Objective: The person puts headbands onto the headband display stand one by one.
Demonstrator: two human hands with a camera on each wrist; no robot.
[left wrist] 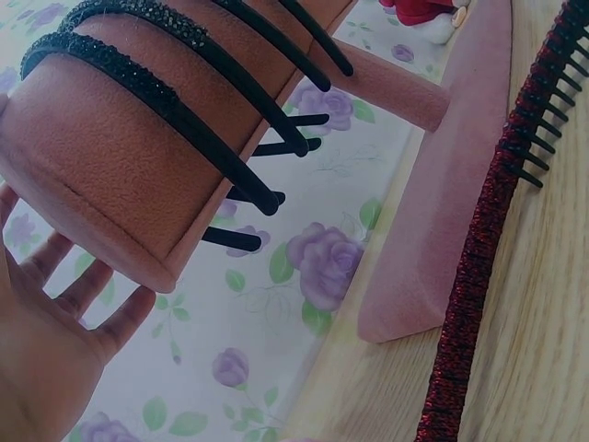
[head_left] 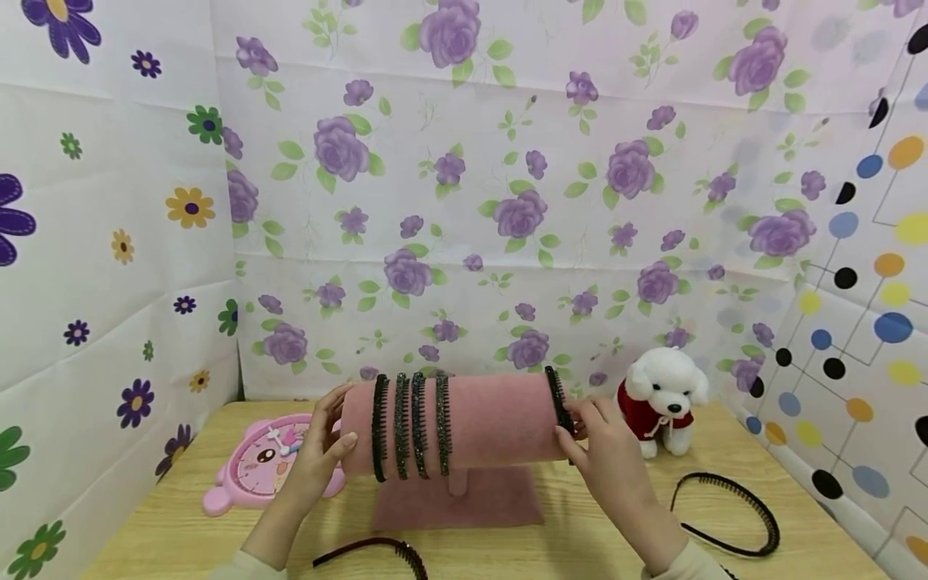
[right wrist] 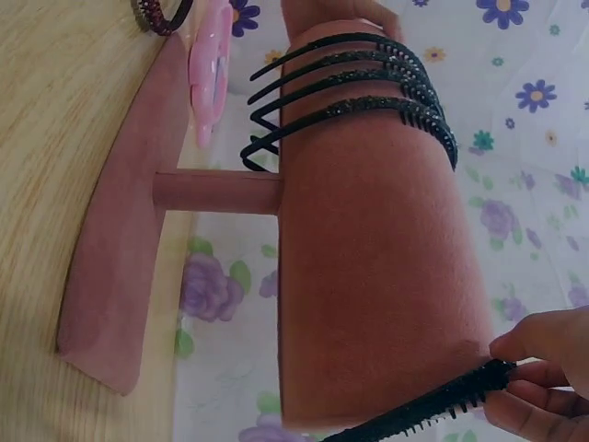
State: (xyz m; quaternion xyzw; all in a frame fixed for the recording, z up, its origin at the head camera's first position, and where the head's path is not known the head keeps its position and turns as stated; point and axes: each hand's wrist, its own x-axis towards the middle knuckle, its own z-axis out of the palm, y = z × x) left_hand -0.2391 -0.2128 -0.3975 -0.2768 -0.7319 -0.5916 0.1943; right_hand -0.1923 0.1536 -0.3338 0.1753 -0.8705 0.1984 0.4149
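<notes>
A pink plush headband stand [head_left: 500, 423] has a horizontal roll on a short post and a flat base [head_left: 464, 503]. Several black glittery toothed headbands [head_left: 444, 427] sit side by side round the roll's left part. My left hand [head_left: 319, 439] grips the roll's left end, thumb in front and fingers behind; the left wrist view shows fingertips [left wrist: 138, 313] against the end's edge. At the opposite end, my right hand [head_left: 605, 447] pinches another black toothed headband [right wrist: 423, 405] between thumb and fingers. That headband lies against the roll's right end, slightly tilted.
Behind the left hand lies a pink cartoon clock [head_left: 254, 467]. A white toy dog [head_left: 667, 395] in red sits at the back right. One black headband [head_left: 772, 515] lies on the wooden table [head_left: 580, 540] at right; a dark red one [left wrist: 469, 285] lies in front of the stand.
</notes>
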